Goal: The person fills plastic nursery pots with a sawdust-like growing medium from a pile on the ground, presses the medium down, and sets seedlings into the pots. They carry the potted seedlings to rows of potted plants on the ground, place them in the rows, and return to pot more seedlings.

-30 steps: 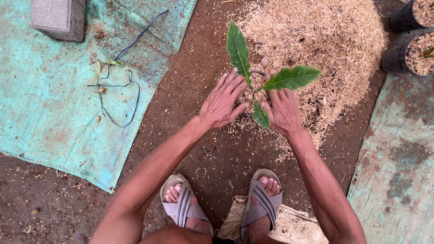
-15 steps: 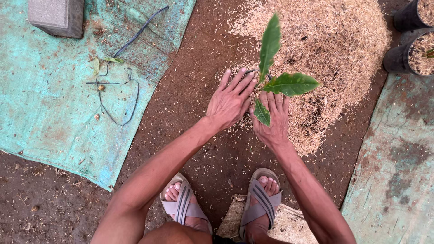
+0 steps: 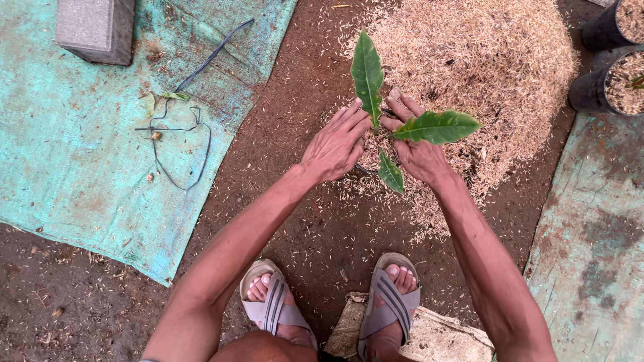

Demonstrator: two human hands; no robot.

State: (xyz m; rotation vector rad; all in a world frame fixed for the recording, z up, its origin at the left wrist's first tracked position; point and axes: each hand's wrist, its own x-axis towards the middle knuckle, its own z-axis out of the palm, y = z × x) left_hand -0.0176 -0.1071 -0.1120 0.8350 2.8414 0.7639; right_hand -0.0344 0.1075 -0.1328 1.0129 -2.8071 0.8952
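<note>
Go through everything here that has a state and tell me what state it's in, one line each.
Seedling: upright between both hands.
Left hand: palm down, pressed beside the stem.
Right hand: palm down, on the other side of the stem.
Husk pile: loose, spread on the ground.
Black pots: upright, filled with husk.
Cord: slack on the tarp.

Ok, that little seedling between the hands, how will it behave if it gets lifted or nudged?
Probably floppy: the seedling has a thin stem carrying three broad leaves. Likely top-heavy and apt to tip, since the left hand and right hand flank its base. The husk pile looks loose, giving little support.
</note>
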